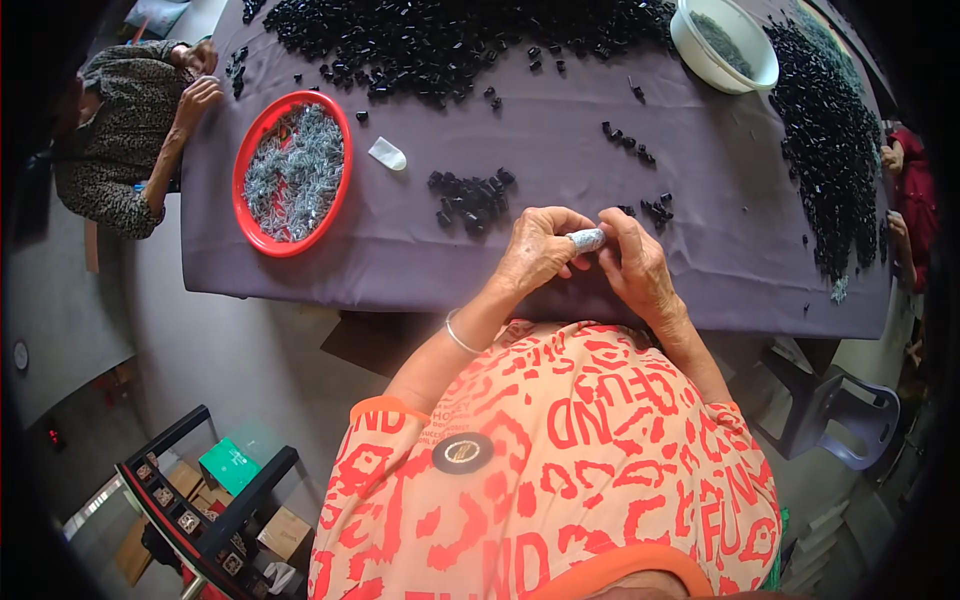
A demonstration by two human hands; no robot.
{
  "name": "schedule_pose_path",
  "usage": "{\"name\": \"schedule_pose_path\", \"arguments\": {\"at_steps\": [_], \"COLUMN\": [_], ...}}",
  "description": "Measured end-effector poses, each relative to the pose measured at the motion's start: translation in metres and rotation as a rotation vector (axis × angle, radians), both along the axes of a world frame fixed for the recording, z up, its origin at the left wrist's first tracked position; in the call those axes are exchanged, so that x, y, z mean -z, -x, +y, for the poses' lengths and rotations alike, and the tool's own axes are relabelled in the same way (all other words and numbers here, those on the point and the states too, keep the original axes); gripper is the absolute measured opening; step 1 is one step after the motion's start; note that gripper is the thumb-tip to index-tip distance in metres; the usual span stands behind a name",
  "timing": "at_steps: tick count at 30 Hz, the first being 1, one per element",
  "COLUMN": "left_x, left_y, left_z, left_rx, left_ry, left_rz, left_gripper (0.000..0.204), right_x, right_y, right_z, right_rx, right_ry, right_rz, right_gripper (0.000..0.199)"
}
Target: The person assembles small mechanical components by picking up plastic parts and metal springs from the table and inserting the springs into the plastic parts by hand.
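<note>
My left hand (541,248) and my right hand (640,268) meet over the near edge of the cloth-covered table, fingers bent and pinched together. Between them shows a pale, whitish wrapped tip (587,240), looking like a cover on a finger of my left hand. Whatever small piece the fingertips pinch is hidden. Just left of my left hand lies a small heap of black plastic parts (470,200). Beyond my right hand sit a few more black parts (657,210). A white finger cot (388,154) rests farther left on the cloth.
A red basin (243,205) of clear, thin parts stands at left, a white bowl (697,62) at the far right. Big black heaps (440,45) cover the back and right side (820,150). Co-workers' hands (200,85) work at both sides. A grey plastic chair (850,420) stands behind right.
</note>
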State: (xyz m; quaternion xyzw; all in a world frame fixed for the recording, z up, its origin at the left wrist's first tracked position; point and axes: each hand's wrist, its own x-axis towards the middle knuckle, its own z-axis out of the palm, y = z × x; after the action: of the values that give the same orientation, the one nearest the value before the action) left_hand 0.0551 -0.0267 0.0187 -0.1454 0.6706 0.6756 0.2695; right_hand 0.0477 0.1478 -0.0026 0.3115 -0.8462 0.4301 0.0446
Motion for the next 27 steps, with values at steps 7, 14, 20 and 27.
{"name": "schedule_pose_path", "arguments": {"at_steps": [7,14,20,27], "left_x": [0.009,0.023,0.022,0.027], "left_y": [-0.008,-0.013,-0.008,-0.003], "left_z": [-0.006,-0.004,0.003,-0.002], "left_rx": [-0.018,-0.078,-0.101,0.377], "left_ry": [-0.101,-0.008,0.134,0.684], "left_rz": [0.284,0.339,0.407,0.712], "left_gripper": [0.018,0.015,0.022,0.021], "right_x": [-0.034,0.007,0.011,0.005], "right_y": [0.005,0.013,0.017,0.013], "right_z": [-0.025,-0.041,-0.042,-0.04], "right_rx": [-0.103,-0.211,-0.192,-0.123], "right_ry": [0.03,0.071,0.095,0.154], "right_rz": [0.148,0.032,0.019,0.049], "right_gripper": [0.047,0.054,0.057,0.053]}}
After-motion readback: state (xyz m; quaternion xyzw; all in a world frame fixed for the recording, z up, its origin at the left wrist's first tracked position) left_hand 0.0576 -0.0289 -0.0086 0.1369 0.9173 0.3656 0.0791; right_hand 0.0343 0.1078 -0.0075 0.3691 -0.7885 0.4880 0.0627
